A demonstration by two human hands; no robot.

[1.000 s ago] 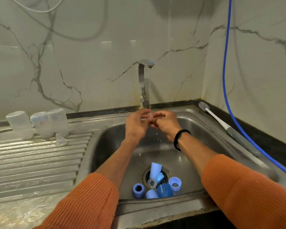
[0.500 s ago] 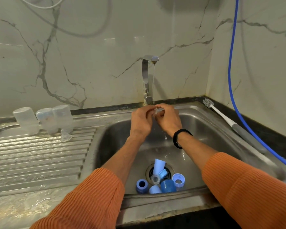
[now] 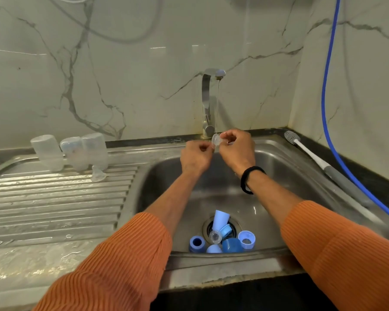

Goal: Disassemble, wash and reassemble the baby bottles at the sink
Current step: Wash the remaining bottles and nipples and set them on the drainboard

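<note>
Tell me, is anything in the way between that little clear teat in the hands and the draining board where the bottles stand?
Nothing visible: the teat, held by the right hand, has open air leftward to the draining board.

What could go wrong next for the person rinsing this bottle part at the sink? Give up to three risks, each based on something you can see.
1. The wet clear nipple, pinched by the right hand with the left hand at its rim, may slip into the sink.
2. Blue parts piled over the drain might slow the draining.
3. A second nipple on the sloped drainboard could slide.
</note>
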